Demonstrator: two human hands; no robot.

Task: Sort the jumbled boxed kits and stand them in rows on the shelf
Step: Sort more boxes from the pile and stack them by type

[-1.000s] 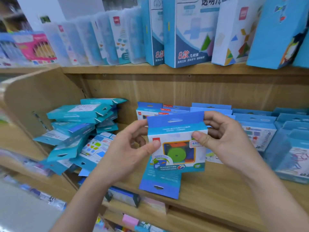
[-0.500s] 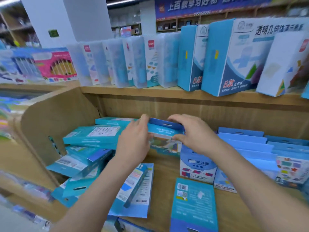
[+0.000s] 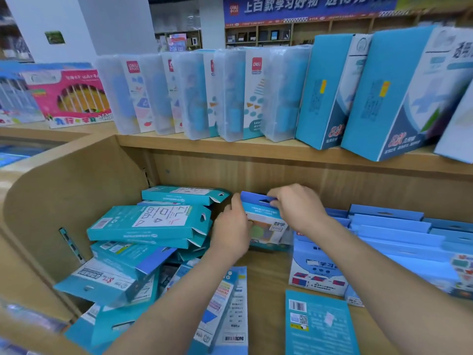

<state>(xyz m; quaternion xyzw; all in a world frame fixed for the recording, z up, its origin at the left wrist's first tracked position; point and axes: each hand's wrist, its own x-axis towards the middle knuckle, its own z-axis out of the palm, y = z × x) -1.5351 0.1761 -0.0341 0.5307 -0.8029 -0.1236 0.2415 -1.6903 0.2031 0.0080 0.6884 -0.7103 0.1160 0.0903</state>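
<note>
On the shelf [image 3: 267, 275], the jumbled pile [image 3: 151, 224] lies left of our fingers [image 3: 236, 204], the standing rows [image 3: 389, 226] right. Our left hand [image 3: 231, 231] and right hand [image 3: 299, 207], fingers curled round its edges, grip one boxed kit [image 3: 268, 230] upright between, probably to begin another row.

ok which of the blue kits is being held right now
The blue kit at the shelf's back, between the teal pile and the blue rows: left hand and right hand grip it.
</note>
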